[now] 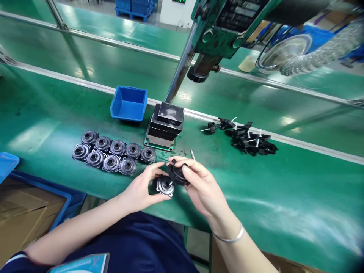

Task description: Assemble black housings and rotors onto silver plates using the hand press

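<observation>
My left hand (144, 187) is closed around a round metal-and-black housing (165, 185) near the bench's front edge. Just above and to its right, my right hand (200, 182) grips a black plastic part with a white shaft (178, 173), tilted over the housing. The shaft's end is at the housing's centre hole; how deep it sits I cannot tell. To the left, several similar round housings (111, 163) stand in two rows. Several more black parts with white shafts (246, 140) lie in a pile at the right back.
A black metal block (166, 123) stands behind my hands, below a green press head (199, 72). An open blue bin (129, 104) is to its left. A short metal rod (192, 154) lies behind my right hand. A cardboard-lined blue crate (66, 203) is low at left.
</observation>
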`<state>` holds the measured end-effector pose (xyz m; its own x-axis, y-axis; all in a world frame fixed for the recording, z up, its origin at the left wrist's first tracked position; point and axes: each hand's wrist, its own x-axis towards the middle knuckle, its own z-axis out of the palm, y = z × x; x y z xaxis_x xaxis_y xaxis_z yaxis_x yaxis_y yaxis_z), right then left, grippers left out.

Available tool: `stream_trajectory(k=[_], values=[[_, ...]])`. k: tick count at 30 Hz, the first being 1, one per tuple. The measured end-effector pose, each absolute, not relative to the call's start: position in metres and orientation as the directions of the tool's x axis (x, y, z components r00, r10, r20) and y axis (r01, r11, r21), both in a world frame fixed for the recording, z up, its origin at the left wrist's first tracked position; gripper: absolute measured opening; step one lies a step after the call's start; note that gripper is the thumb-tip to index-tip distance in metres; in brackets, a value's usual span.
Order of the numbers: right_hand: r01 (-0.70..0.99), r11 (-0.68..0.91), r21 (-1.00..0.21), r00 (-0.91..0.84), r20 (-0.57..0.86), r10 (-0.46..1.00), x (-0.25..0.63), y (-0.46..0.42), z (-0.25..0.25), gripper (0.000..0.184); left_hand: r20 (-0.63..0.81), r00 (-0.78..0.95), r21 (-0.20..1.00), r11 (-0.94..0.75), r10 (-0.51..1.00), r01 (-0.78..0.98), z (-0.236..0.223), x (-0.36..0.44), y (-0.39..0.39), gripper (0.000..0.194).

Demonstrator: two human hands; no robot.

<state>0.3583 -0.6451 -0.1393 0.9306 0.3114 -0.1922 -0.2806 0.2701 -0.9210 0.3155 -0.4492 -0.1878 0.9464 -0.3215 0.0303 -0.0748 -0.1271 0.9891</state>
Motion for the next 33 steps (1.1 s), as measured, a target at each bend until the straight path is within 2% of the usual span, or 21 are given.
stream_trajectory(k=[9,13,18,21,25,30,33], values=[[-0.05,0.123,-0.991,0.934,-0.003,0.358,0.346,-0.643,-0.152,0.012,0.012,0.953,0.981,-0.181,-0.304,-0.07,-0.191,0.315,-0.449,0.089],[0.073,-0.031,-0.997,0.928,0.056,0.369,0.341,-0.648,-0.146,0.017,0.044,0.95,0.977,-0.184,-0.309,-0.105,-0.19,0.315,-0.449,0.085],[0.238,-0.229,-0.944,0.902,0.127,0.412,0.334,-0.652,-0.144,0.021,0.059,0.939,0.975,-0.182,-0.34,-0.127,-0.188,0.315,-0.449,0.076],[0.23,-0.289,-0.929,0.918,0.109,0.38,0.329,-0.651,-0.154,0.033,0.051,0.937,0.967,-0.216,-0.346,-0.133,-0.19,0.315,-0.449,0.073],[0.219,-0.286,-0.933,0.937,0.119,0.329,0.321,-0.65,-0.168,0.043,0.098,0.931,0.955,-0.23,-0.352,-0.187,-0.193,0.314,-0.449,0.068],[0.191,-0.267,-0.945,0.948,0.107,0.3,0.319,-0.65,-0.172,0.042,0.229,0.9,0.919,-0.224,-0.37,-0.326,-0.19,0.318,-0.448,0.047],[0.181,-0.262,-0.948,0.949,0.099,0.298,0.319,-0.648,-0.174,0.042,0.253,0.89,0.912,-0.214,-0.38,-0.351,-0.192,0.321,-0.448,0.037]])
